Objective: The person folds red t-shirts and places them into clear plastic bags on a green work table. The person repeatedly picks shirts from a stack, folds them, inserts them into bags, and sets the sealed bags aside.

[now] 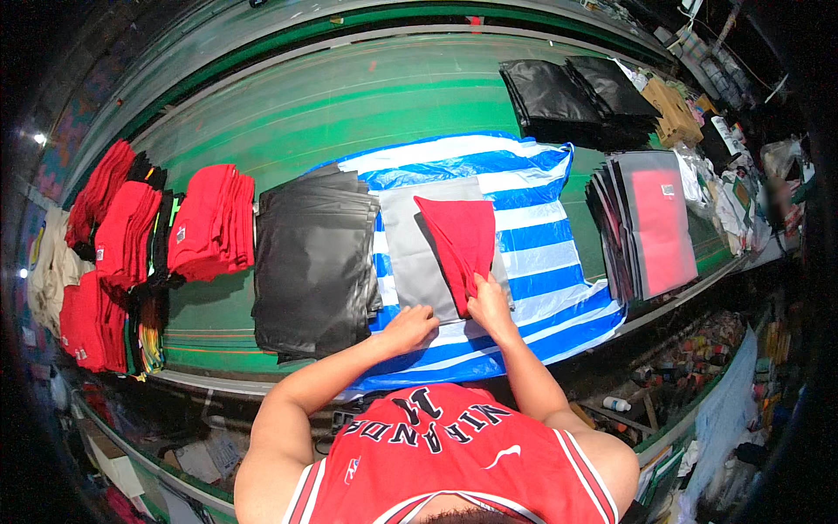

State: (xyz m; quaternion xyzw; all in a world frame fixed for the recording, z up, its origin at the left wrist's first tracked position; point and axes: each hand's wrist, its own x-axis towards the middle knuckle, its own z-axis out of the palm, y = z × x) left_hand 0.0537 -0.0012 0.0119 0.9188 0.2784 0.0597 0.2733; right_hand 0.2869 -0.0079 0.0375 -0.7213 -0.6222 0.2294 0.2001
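Note:
A folded red cloth garment (463, 242) lies slanted on a grey plastic bag (412, 262), wide at its far end and narrow near me. My right hand (490, 306) grips its narrow near end. Beside it, my left hand (414, 327) has its fingers curled at the bag's near edge; whether they pinch the edge is not clear. Under the bag spreads a blue and white striped plastic sheet (533, 242). Left of the bag is a stack of black and grey plastic bags (314, 262).
Stacks of folded red garments (211, 219) stand on the green table (314, 111) at the left. Bags with red contents (661, 229) lie at the right, black bags (556, 92) farther back. A cardboard box (673, 111) sits near the right end.

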